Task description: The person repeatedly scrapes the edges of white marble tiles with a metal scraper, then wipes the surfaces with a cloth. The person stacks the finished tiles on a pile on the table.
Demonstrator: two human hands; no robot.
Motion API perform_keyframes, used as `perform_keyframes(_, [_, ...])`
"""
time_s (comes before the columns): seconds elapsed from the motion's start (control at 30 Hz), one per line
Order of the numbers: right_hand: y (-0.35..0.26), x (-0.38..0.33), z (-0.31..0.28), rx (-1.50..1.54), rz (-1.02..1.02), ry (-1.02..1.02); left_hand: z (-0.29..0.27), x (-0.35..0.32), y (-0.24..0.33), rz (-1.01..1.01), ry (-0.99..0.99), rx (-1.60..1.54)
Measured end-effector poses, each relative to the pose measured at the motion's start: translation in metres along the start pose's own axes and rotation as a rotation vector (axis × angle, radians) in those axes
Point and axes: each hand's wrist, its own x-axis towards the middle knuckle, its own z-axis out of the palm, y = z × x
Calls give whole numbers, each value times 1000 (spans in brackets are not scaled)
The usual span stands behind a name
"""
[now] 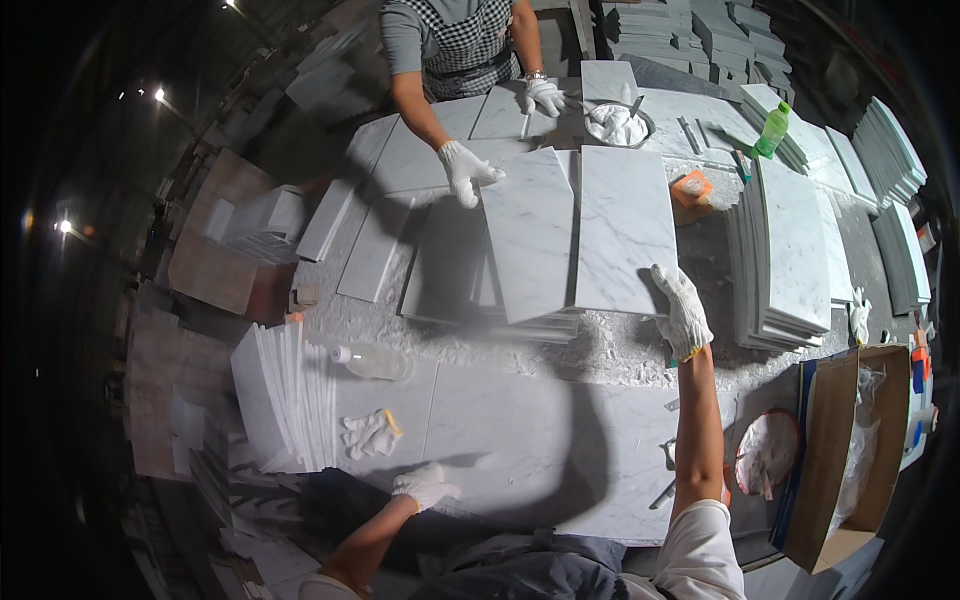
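My right hand (685, 312), in a white knit glove, reaches far forward and grips the lower right edge of a grey-veined white marble tile (627, 225). Its thumb lies on the tile's face and the other fingers are mostly hidden. That tile rests on a stack beside another, slightly turned marble tile (532, 235). Close to my body, my gloved left hand (426, 486) rests on the near edge of a large pale marble slab (510, 430), fingers loosely extended and holding nothing. Beyond it lies a pair of empty white gloves (370, 435).
Across the table a co-worker's gloved hand (468, 172) hovers by the tiles. Stacked tiles (790, 255) stand at right, upright thin slabs (275, 400) at left. A metal bowl (618, 125), a green bottle (773, 130), a clear bottle (372, 362) and an open cardboard box (830, 470) surround the work.
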Motion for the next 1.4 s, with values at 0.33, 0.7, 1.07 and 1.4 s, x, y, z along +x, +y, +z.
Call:
perform_keyframes(0.33, [-22,-8,38,-198,87,-31,-7,-6,9,-12,-19,57])
perform_keyframes(0.7, [0,8,66,-81,139,-38,-6,-2,4,-23,-37,59])
perform_keyframes(1.07, [-1,20,123,-381,147,71,-5,2,4,-21,-61,108])
perform_keyframes(1.4, [-45,44,144,-1598,-65,-173,15,21,-17,23,-57,146])
